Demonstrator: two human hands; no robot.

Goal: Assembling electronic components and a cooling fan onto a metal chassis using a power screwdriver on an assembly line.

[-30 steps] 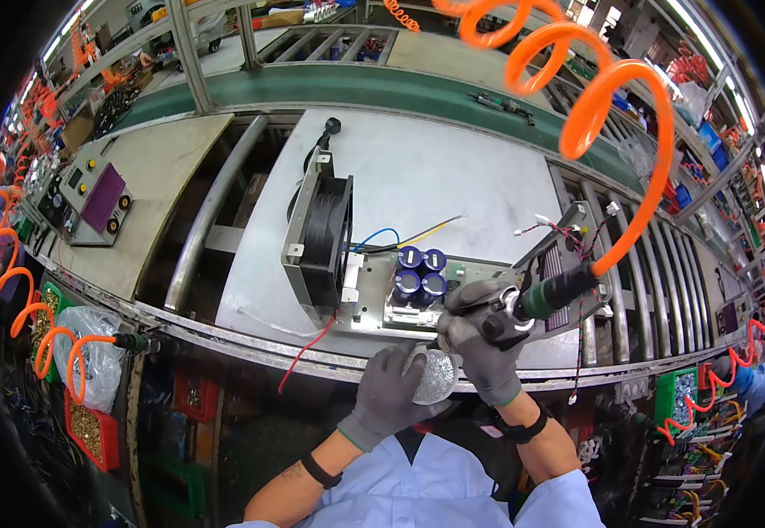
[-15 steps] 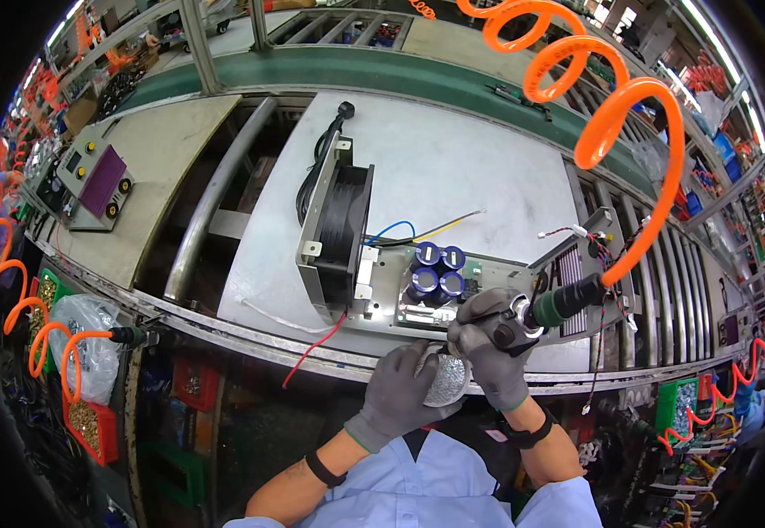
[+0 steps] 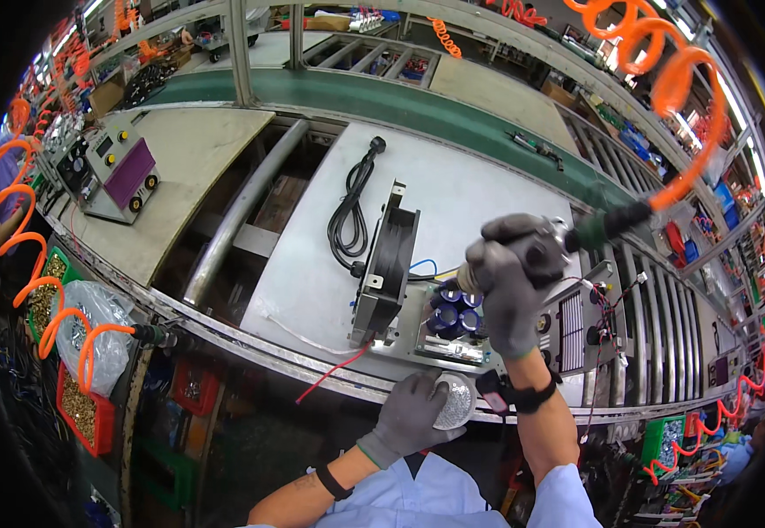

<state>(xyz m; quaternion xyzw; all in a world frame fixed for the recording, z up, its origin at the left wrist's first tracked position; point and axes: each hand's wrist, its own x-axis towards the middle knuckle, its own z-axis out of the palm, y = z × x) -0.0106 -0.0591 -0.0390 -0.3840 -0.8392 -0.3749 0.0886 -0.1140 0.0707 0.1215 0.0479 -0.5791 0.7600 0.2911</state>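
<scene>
My right hand (image 3: 510,304), gloved in grey, is wrapped round a pneumatic screwdriver (image 3: 548,251) on an orange coiled hose (image 3: 695,167). It is raised over the right part of an open metal chassis, and its tip is hidden by the glove. Beneath and left of that hand stand several dark blue capacitors (image 3: 455,315) on a circuit board. At the bench's front edge my left hand (image 3: 411,412), also gloved, grips a round dish of small screws (image 3: 458,403). A black fan (image 3: 393,260) in a metal bracket stands upright left of the capacitors.
A black power cord (image 3: 345,220) lies coiled behind the fan on the white board (image 3: 299,290). At right, a vented panel (image 3: 573,333) carries loose wires beside metal rollers (image 3: 655,326). A purple-fronted unit (image 3: 123,180) stands at far left, above red bins (image 3: 88,414) of fasteners.
My right hand has lifted the screwdriver up and away from the dish, over the chassis. My left hand still grips the dish near the bench edge. The view has shifted.
</scene>
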